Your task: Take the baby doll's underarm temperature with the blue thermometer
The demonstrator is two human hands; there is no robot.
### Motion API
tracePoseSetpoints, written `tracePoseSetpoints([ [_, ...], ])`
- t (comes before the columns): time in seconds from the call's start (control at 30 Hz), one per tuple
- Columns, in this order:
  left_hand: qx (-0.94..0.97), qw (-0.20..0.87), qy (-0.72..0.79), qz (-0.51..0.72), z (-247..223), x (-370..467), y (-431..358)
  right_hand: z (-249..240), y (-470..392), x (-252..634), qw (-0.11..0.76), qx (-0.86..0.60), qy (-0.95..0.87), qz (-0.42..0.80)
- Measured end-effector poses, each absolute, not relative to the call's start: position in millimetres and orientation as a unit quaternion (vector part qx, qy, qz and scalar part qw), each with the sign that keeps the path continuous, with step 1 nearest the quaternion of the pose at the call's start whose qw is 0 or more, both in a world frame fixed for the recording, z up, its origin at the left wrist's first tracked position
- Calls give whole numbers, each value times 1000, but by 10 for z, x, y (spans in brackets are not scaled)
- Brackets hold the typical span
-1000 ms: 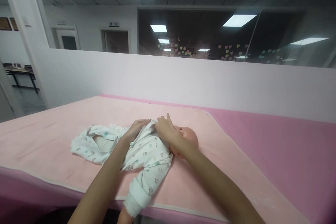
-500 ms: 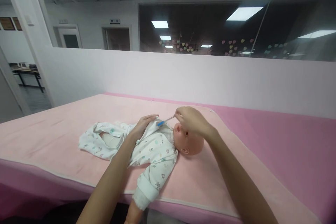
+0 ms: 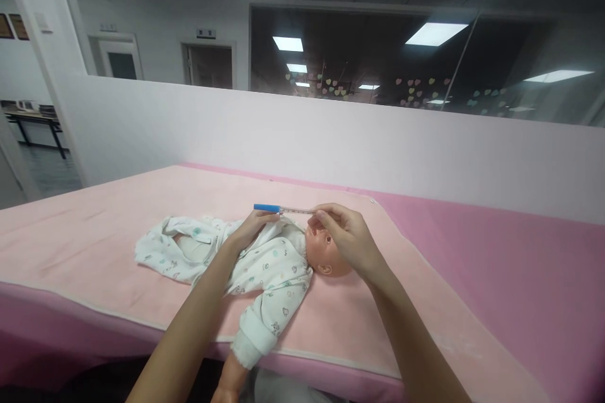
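Note:
A baby doll (image 3: 324, 249) lies on its back in a white printed outfit (image 3: 271, 267), its head to the right and one arm hanging over the near edge. My right hand (image 3: 347, 233) is above the doll's face, closed in a pinch on the clear end of a thermometer (image 3: 297, 210). The thermometer's blue end points left and is held level over the doll's chest. My left hand (image 3: 253, 230) is at the outfit's front, fingers bent on the raised cloth just below the blue end. Its thumb is hidden.
Under the doll spreads a pale pink mat (image 3: 118, 201) over a darker pink surface (image 3: 520, 245). A low white wall (image 3: 331, 145) runs along the back, with a dark window (image 3: 378, 50) above it. Far left, a table (image 3: 35, 116) stands beyond the doorway.
My right hand has turned and lowered slightly, bringing the thermometer from a slant with its blue end down to nearly level, farther left. My left hand stays at the outfit. The view has shifted slightly.

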State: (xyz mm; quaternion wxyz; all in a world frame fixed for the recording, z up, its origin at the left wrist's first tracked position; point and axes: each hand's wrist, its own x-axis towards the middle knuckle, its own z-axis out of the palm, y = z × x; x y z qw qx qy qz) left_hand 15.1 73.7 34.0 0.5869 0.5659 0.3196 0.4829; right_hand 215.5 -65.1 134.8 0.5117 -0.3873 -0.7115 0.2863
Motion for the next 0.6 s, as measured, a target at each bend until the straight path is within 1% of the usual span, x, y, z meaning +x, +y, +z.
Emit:
tracePoseSetpoints([
  [0.23, 572, 577, 326, 483, 323, 143, 764, 1286, -649, 2053, 560, -381, -668, 309],
  [0.47, 580, 600, 294, 467, 381, 154, 663, 1248, -642, 1984, 568, -374, -674, 288],
  [0.6, 590, 572, 317, 473, 385, 147, 655, 1222, -727, 2032, 570, -391, -674, 261],
])
